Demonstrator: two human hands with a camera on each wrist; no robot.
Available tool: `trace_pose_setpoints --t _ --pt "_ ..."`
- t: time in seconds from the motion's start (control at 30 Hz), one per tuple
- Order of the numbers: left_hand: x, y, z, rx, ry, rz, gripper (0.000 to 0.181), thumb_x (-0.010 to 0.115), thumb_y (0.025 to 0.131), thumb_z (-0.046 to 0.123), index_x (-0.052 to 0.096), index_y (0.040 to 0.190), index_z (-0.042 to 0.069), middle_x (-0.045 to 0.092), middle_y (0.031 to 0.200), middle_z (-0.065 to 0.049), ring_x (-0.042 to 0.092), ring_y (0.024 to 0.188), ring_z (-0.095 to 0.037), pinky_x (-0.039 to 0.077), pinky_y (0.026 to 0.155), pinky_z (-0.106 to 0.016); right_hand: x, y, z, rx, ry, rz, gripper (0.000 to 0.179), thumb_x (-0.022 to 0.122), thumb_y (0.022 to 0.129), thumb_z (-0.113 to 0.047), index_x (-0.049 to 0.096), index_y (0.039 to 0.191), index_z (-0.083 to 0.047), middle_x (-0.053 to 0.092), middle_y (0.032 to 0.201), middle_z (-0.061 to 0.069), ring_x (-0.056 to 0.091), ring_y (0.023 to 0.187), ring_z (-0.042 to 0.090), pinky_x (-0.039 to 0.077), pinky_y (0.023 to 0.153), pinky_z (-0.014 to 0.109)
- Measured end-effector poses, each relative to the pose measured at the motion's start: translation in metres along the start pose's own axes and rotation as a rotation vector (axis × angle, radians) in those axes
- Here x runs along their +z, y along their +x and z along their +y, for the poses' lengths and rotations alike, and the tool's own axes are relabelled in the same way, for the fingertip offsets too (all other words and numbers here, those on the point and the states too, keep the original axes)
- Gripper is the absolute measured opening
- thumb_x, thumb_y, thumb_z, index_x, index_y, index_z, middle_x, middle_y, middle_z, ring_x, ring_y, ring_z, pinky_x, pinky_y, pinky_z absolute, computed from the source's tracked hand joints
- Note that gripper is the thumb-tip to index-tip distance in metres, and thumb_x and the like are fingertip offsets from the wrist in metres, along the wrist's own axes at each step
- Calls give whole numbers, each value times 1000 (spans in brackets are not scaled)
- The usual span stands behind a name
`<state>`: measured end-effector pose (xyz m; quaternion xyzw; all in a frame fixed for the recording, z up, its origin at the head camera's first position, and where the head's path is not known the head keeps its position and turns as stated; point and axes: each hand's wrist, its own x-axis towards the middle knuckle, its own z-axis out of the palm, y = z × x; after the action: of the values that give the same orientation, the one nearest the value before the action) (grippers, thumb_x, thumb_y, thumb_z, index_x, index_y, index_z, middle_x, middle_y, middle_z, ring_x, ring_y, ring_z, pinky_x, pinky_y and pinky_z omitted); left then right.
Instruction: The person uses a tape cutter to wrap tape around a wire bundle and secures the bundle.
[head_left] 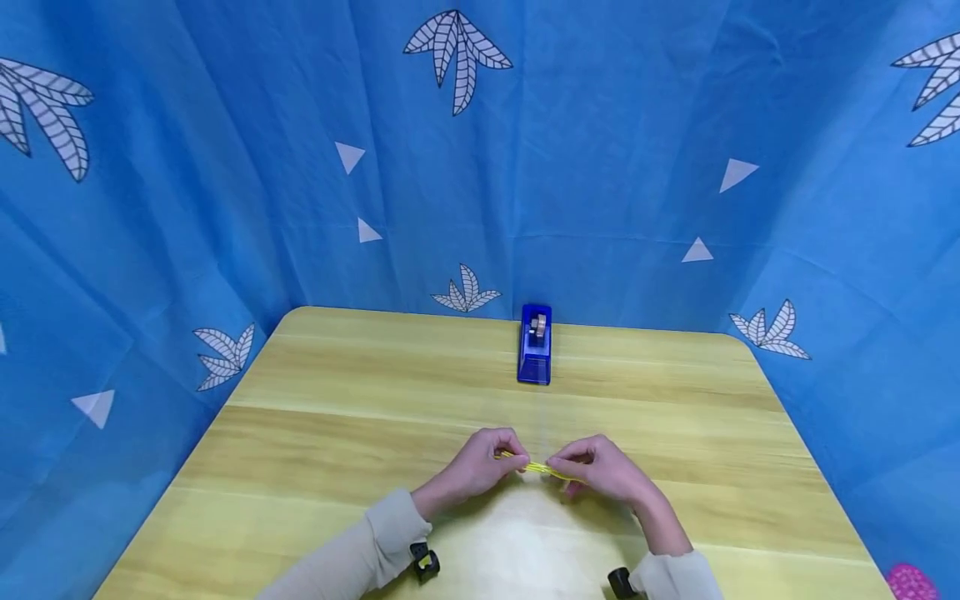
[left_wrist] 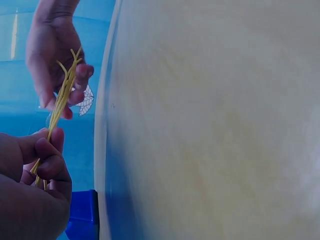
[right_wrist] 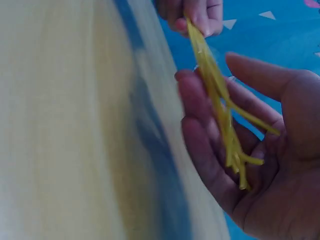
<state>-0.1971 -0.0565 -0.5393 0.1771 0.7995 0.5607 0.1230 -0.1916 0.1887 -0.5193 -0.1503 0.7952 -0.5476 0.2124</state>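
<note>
Between my two hands runs a bundle of thin yellow strands (right_wrist: 216, 80), with a glossy patch near the left hand in the right wrist view. My left hand (head_left: 483, 460) pinches one end between thumb and fingers. Loose strand ends fan out over the palm side of my right hand (head_left: 603, 471). In the right wrist view its bent fingers (right_wrist: 200, 145) lie beneath the strands, while the thumb (right_wrist: 260, 72) stands a little off them. Behind the hands, at the table's far edge, sits a blue tape dispenser (head_left: 535, 346) holding a small roll.
Light wood-grain table (head_left: 360, 367) lies under both hands. Blue curtain (head_left: 615, 142) with leaf and triangle prints surrounds its back and sides. A pink rounded thing (head_left: 910, 581) shows at the lower right corner. Each wrist wears a small black device (head_left: 425, 563).
</note>
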Motion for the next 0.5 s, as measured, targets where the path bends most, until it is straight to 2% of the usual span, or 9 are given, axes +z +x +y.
trace_pose_setpoints --t 0.1,0.27,0.5 --pt "0 -1 -1 10 19 1 7 72 96 5 73 89 9 76 95 -3 65 82 -11 53 68 -20 3 2 5 4 21 -7 22 75 96 -16 77 109 2 77 98 19 69 66 20 61 63 32" --pt "-1 -1 -1 3 -2 -7 5 73 95 7 73 93 3 76 95 -6 65 81 -16 53 67 -21 9 2 9 -6 28 51 20 77 92 -13 78 105 2 77 91 19 61 60 14 53 54 24" --pt "-1 -1 -4 -56 -57 -45 6 72 96 7 72 94 2 75 92 -4 59 71 -13 49 62 -20 14 2 7 -12 -35 127 17 81 89 -14 81 100 -1 75 85 14 56 57 10 47 50 21"
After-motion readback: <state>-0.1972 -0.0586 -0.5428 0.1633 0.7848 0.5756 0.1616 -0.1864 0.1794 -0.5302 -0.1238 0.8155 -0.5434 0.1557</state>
